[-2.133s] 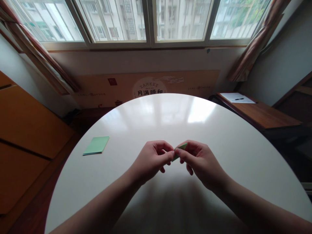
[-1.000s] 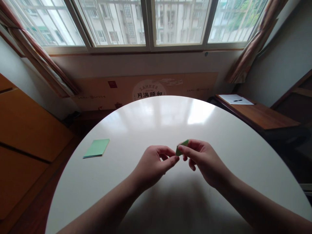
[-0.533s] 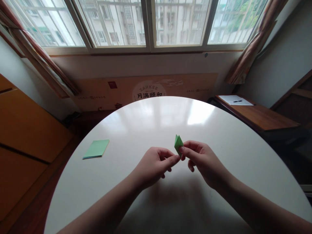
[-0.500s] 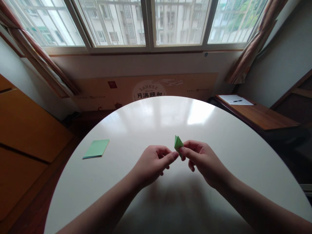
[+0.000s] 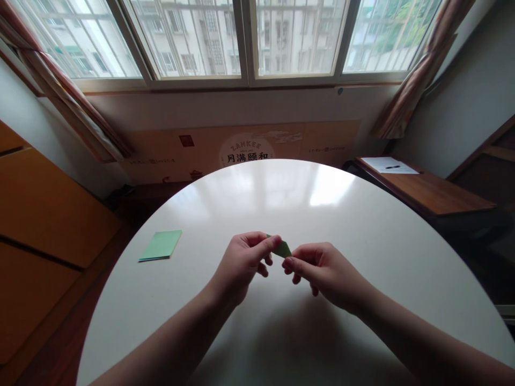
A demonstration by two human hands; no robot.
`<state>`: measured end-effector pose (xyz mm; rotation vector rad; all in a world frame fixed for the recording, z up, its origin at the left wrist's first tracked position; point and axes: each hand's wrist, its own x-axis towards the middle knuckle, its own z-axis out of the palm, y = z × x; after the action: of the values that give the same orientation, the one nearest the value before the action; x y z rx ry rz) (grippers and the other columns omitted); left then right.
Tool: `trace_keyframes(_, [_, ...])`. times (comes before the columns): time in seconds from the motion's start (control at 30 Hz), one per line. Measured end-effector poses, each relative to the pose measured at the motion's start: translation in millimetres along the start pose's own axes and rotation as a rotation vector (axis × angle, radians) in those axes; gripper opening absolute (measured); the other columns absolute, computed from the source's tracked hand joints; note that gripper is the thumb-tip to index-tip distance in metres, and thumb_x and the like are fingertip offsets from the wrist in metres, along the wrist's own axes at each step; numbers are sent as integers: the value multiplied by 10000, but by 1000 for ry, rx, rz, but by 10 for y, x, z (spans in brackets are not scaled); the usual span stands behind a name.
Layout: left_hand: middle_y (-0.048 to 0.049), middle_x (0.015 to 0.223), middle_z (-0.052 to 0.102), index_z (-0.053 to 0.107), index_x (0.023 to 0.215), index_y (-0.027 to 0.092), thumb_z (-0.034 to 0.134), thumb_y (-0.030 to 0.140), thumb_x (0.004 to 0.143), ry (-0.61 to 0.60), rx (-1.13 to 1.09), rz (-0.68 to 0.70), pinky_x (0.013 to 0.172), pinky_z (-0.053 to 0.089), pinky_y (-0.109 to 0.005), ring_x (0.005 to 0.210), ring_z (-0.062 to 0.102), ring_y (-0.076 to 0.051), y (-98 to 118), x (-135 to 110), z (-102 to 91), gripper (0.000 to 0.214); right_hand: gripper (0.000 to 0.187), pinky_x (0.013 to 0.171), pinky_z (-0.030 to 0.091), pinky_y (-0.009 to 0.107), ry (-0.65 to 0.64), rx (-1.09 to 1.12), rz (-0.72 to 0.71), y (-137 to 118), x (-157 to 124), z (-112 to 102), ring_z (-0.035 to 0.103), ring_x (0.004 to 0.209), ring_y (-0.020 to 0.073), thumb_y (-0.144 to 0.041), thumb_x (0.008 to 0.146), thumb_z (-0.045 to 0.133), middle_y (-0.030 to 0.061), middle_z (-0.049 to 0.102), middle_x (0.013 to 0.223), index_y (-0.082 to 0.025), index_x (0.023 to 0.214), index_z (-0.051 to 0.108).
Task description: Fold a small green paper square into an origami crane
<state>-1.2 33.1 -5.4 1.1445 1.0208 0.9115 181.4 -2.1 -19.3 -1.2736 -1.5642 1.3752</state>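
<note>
1 thumb and the bent fingers of the left hand [image 5: 241,262] pinch the folded green paper [image 5: 282,249] at its far left end. The right hand [image 5: 322,271] seems to nip the near right tip between thumb and finger. So the paper sits between the 2 hands, up off the table, tilted down to the right.

It should be very light. The folds probably make it a bit stiff, but the thin tips could bend or crush — soft fingers are best. I would hold it flat by the thick middle or by a folded edge. It should not be very slippery, being paper.

Farther left, a green paper stack [image 5: 162,243] lies flat on the round white table [image 5: 225,209]. The top is smooth and shiny, with bright window light on its far part, so loose paper might slide there.

Past the far edge is a peach board with writing [image 5: 330,139], under a big window [image 5: 298,40] with 2 curtains. At far right, a brown desk [image 5: 450,190] has a white sheet [image 5: 370,162] and a pen [image 5: 392,166]. A wood cabinet [image 5: 52,225] is on the left.
</note>
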Motion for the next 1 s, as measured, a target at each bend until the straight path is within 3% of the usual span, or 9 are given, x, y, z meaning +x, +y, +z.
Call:
trace_keyframes(0.23, [-11,591,582,744,717,134,780,386,763,1,-27,-24,424,375,-167,567,496,-109,0,-15,-7,259,327,429,413,205,53,87,4,25,3,-26,582,574,143,-469,881,661,48,667,681,-160,808,739])
trace_keyframes(0.4, [-11,603,588,747,730,137,775,356,768,-24,11,-8,424,376,-165,573,490,-108,-11,-27,2,225,338,410,410,199,88,178,-33,11,24,-16,648,692,185,-496,837,708,71,702,827,-174,935,739])
trace_keyframes(0.67, [7,570,557,686,699,131,755,374,762,4,34,-7,395,364,-173,509,469,-95,1,-22,13,260,304,384,363,173,106,316,-2,25,29,22,626,591,142,-445,813,741,30,651,731,-152,790,665])
trace_keyframes(0.83, [18,511,540,656,667,135,714,409,783,-15,154,15,402,369,-191,456,469,-92,13,-34,31,303,349,379,379,175,71,277,1,18,28,32,632,632,156,-496,820,717,59,671,799,-149,856,699])
trace_keyframes(1.0, [18,509,540,667,676,132,687,387,806,-32,274,34,408,393,-191,470,480,-99,21,-19,15,287,328,380,367,174,49,262,8,38,18,40,613,584,138,-468,828,715,37,647,732,-146,775,673])
